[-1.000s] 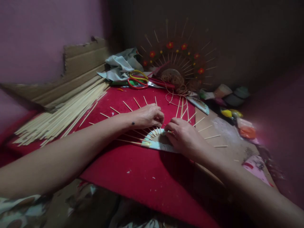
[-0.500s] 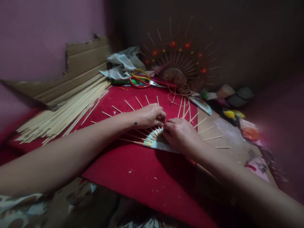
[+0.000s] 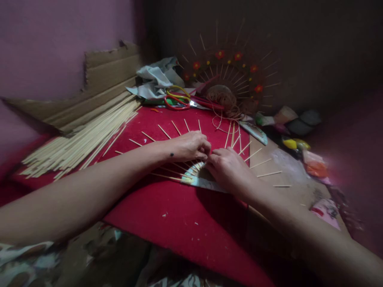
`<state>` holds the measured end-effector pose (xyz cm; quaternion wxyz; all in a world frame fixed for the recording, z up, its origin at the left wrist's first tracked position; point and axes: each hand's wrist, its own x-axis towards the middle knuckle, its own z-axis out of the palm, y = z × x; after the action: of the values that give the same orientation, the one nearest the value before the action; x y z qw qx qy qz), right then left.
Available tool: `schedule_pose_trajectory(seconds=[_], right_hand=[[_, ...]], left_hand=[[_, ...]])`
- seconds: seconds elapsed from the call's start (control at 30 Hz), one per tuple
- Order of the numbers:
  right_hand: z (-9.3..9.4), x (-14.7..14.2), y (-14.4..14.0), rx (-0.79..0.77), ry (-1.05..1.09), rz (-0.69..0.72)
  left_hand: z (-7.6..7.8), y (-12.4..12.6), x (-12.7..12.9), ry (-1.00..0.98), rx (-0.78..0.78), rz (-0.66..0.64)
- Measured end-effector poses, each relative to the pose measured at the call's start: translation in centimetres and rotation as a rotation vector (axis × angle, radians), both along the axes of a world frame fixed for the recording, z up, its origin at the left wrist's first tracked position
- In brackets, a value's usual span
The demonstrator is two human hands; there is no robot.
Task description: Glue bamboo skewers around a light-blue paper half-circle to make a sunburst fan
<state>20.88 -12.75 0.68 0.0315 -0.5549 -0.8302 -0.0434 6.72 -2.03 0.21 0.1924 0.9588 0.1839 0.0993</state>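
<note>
Near the person, both arms reach forward over the red cloth [image 3: 179,223] and meet in the middle. The left hand [image 3: 191,145] comes in from the left, and its fingers are curled down with the tips pinched together on the sticks of the stick fan [image 3: 191,177]. The right hand [image 3: 229,169] comes in from the right and lies on top of the pale half circle at the bottom of the fan. Its fingers are bent too, and the tips touch the same spot, right by the left fingertips. I cannot tell which single stick they pinch. The fan lies flat, right under both hands. Its sticks point away from the hands, out to the far side, like sun rays. Both hands are just as close to it.

Further off on the left lies a big pile of loose sticks [image 3: 86,139], long way running from near left to far right. Behind that is cardboard [image 3: 104,75]. At the back sit scissors [image 3: 179,101] and a finished fan with red flowers [image 3: 230,75]
</note>
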Motion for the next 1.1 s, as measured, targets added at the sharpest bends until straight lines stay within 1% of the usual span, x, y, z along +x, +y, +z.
schedule_pose_trajectory(seconds=[0.1, 0.17, 0.3, 0.37, 0.43, 0.53, 0.63, 0.7, 0.8, 0.87, 0.93, 1.0, 1.1], right_hand=[[0.6, 0.1, -0.2, 0.029, 0.059, -0.015], [1.6, 0.3, -0.9, 0.118, 0.146, -0.021], [4.0, 1.5, -4.0, 0.346, 0.291, 0.030], [4.7, 2.6, -5.8, 0.424, 0.311, 0.008], [4.7, 4.2, -7.3, 0.477, 0.319, -0.072], [3.6, 7.4, -8.4, 0.574, 0.360, -0.215], [2.2, 10.4, -8.5, 0.648, 0.449, -0.339], [1.5, 11.7, -8.4, 0.652, 0.518, -0.376], [0.7, 12.3, -8.4, 0.652, 0.567, -0.382], [0.3, 12.2, -8.5, 0.681, 0.567, -0.354], [0.0, 12.0, -8.6, 0.707, 0.559, -0.296], [-0.1, 11.8, -8.7, 0.694, 0.562, -0.246], [-0.1, 11.7, -8.8, 0.680, 0.611, -0.255]], left_hand=[[0.0, -0.1, 0.0, 0.003, -0.027, 0.018], [0.0, -0.1, 0.0, 0.002, -0.068, 0.036], [-0.1, -0.1, 0.1, 0.008, -0.142, 0.057], [-0.1, 0.0, 0.1, 0.014, -0.168, 0.067], [0.0, 0.1, 0.1, 0.015, -0.203, 0.068], [0.2, 0.2, -0.2, -0.075, -0.233, 0.091], [0.8, 0.4, -0.3, -0.225, -0.264, 0.186], [1.3, 0.6, 0.2, -0.197, -0.261, 0.272], [2.0, 0.8, 2.2, -0.020, -0.170, 0.359], [2.2, 1.0, 4.3, 0.064, -0.102, 0.376], [2.1, 1.4, 6.6, 0.120, -0.047, 0.396], [1.8, 1.9, 8.9, 0.186, -0.009, 0.439], [1.2, 2.7, 11.4, 0.292, 0.001, 0.500]])
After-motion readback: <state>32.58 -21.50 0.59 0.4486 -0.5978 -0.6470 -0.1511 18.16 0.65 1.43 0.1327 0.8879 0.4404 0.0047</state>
